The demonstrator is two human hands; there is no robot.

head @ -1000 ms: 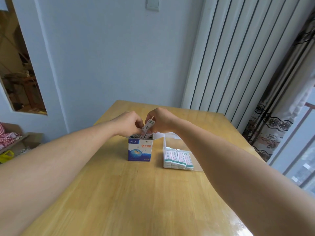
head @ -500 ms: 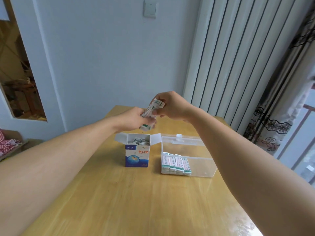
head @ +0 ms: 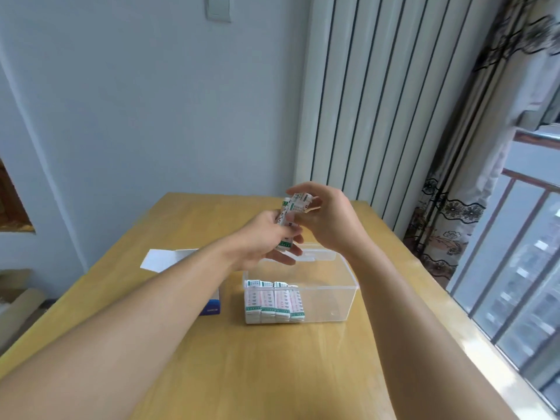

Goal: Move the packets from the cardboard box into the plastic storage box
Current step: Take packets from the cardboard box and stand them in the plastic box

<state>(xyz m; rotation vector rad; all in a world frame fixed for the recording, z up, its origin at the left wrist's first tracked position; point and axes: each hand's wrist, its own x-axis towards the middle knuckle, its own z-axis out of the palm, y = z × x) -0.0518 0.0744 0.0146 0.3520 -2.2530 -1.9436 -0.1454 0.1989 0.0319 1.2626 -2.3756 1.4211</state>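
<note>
Both hands hold a bundle of white packets with green ends point(head: 291, 214) in the air above the back of the clear plastic storage box point(head: 335, 301). My left hand point(head: 266, 241) grips the bundle's lower part, and my right hand point(head: 325, 216) pinches its upper end. Several packets point(head: 274, 301) stand in a row against the storage box's front left wall. The blue and white cardboard box point(head: 212, 307) stands left of the storage box, mostly hidden behind my left forearm, with its white flap point(head: 159, 260) open.
Everything sits on a wooden table point(head: 272, 359). A window railing point(head: 515, 268) runs along its right side, with a patterned curtain point(head: 448, 225) at the back right. The wall stands close behind the table's far edge.
Both hands carried the bundle from over the cardboard box rightward to above the storage box. The camera view shifted, so my left forearm now covers most of the cardboard box.
</note>
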